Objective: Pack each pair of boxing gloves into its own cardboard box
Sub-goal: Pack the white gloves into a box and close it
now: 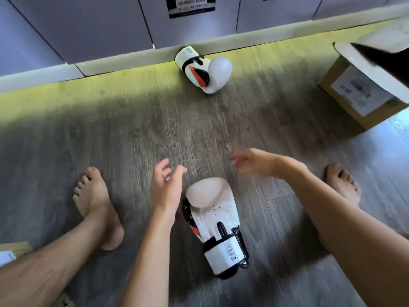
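A white boxing glove (218, 220) with black and red trim lies on the wooden floor between my bare feet, cuff toward me. My left hand (167, 187) hovers just left of its padded end, fingers relaxed and empty. My right hand (254, 162) floats above and right of the glove, fingers loosely spread, holding nothing. A second matching white glove (204, 70) lies farther off against the base of the wall. An open cardboard box (363, 89) with a white label stands at the right, its flap raised.
Grey locker doors (93, 25) and a pale plinth run along the far side. My left foot (97, 207) and right foot (342, 182) flank the near glove. Part of another box (11, 251) shows at the lower left edge.
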